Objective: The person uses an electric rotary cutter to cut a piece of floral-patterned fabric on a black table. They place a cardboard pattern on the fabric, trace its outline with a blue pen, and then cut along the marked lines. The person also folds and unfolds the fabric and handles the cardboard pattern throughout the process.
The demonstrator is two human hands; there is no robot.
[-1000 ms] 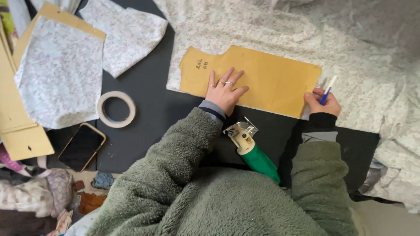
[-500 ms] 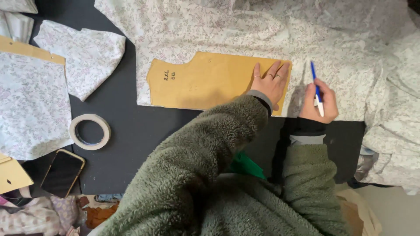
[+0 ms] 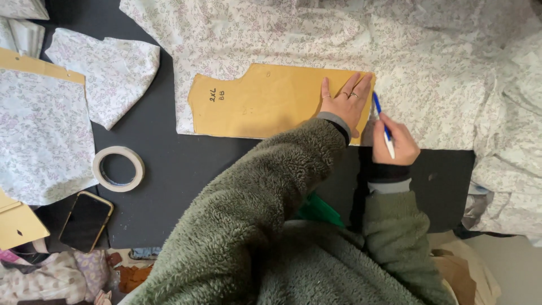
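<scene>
Head view: left hand (image 3: 345, 104) fingers flat on stiff tan card pattern (image 3: 265, 101); right hand (image 3: 395, 141) fingers grip blue pen (image 3: 383, 124).

Pattern piece (image 3: 265, 101): stiff tan card or heavy paper, matt, smooth. Fabric (image 3: 429, 62) beneath it: thin woven cloth, pale with small floral print, soft, creased. Pen (image 3: 382, 124): glossy plastic, blue and white. Tape roll (image 3: 118, 168): cream paper tape, matt. Phone (image 3: 86, 221): glossy dark glass, metallic-looking rim. Table (image 3: 169, 169): dark, matt, even surface. Sleeves (image 3: 248, 226): thick green fleece, rough and nubbly. Cut pieces (image 3: 110, 79): same printed cloth.
</scene>
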